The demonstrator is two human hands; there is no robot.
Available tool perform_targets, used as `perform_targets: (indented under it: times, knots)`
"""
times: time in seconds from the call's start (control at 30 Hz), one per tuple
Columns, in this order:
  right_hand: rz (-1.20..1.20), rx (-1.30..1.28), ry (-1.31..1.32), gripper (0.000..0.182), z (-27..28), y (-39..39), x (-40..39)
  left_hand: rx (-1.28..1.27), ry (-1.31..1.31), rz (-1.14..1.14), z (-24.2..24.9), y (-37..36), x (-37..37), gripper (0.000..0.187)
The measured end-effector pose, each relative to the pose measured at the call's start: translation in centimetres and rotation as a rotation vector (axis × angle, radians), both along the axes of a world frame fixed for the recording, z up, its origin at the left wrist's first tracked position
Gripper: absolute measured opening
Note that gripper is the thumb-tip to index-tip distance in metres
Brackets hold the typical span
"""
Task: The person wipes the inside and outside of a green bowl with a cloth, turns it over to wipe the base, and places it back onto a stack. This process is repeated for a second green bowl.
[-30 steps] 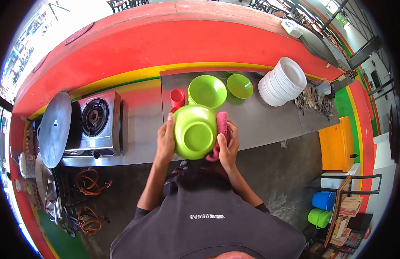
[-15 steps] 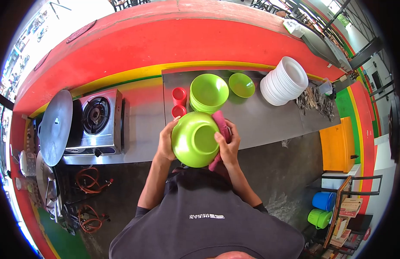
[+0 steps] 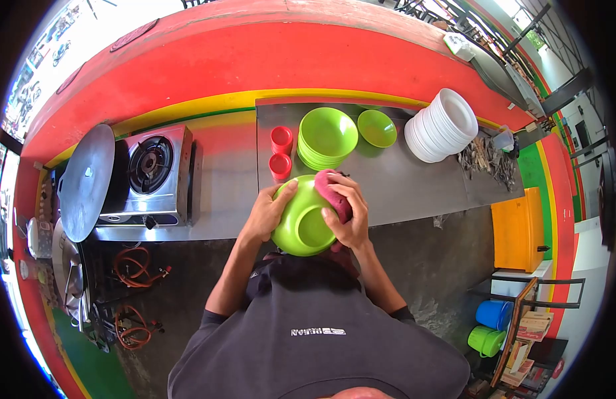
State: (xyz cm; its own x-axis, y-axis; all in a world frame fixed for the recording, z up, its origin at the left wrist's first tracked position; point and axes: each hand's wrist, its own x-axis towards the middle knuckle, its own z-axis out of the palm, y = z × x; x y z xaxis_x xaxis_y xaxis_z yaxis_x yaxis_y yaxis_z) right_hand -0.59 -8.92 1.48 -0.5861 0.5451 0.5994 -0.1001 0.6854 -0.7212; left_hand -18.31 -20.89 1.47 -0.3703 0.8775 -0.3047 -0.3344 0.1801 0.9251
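Observation:
My left hand [image 3: 267, 214] grips the left rim of a lime-green bowl [image 3: 300, 221], held tilted in front of my chest with its underside facing the camera. Against the bowl's right side, my right hand [image 3: 348, 213] presses a pink cloth [image 3: 332, 194]. Just beyond on the steel counter [image 3: 401, 183] stands a stack of the same green bowls [image 3: 326, 136], with a single green bowl [image 3: 377, 128] to its right. Two red cups [image 3: 281, 153] stand left of the stack.
A stack of white plates [image 3: 441, 126] and a pile of cutlery [image 3: 484, 159] sit at the counter's right. A gas stove [image 3: 148, 174] and a round metal lid [image 3: 84, 181] are on the left. An orange box [image 3: 517, 226] and blue and green buckets [image 3: 491, 326] stand at right.
The bowl has tilted and turned in my hands. My right hand with the pink cloth has moved from the bowl's right edge up onto its upper right side.

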Motion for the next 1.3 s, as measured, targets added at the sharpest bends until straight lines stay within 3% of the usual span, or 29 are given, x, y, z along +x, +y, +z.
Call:
perform_targets:
  times: [0.17,0.37,0.47,0.5,0.6,0.7,0.97,1.1,1.3]
  knots:
    - [0.077,0.033,-0.025,0.038,1.3,1.0,-0.3,0.114,-0.208,0.053,0.3,0.1,-0.3,0.042]
    - [-0.113,-0.424,0.103,0.033,-1.3,0.0,-0.7,0.332,-0.617,0.171,-0.4,-0.1,1.0,0.04]
    - [-0.242,-0.636,0.102,0.036,-2.5,-0.1,-1.0,0.168,-0.356,0.336,-1.2,0.0,3.3,0.041]
    - [-0.241,-0.598,0.091,0.036,-2.8,0.0,-1.0,0.122,-0.238,0.387,-1.8,0.0,4.0,0.043]
    - [-0.192,-0.489,0.072,0.034,-2.9,-0.2,-0.7,0.102,-0.249,0.506,-3.5,0.2,4.5,0.048]
    - [-0.137,-0.169,0.035,0.036,-2.3,-0.6,-0.6,0.114,-0.253,0.406,-2.7,-0.2,3.1,0.049]
    - [0.159,0.132,-0.059,0.033,0.4,-0.5,0.1,-0.025,-0.177,0.145,-1.4,-0.3,1.4,0.048]
    - [0.124,-0.058,-0.021,0.031,-0.1,-0.2,0.3,0.049,-0.192,0.157,-1.1,-0.2,1.2,0.046]
    - [0.061,-0.11,0.047,0.045,-1.5,-0.7,0.9,0.097,-0.222,0.24,-1.1,-0.3,0.6,0.042]
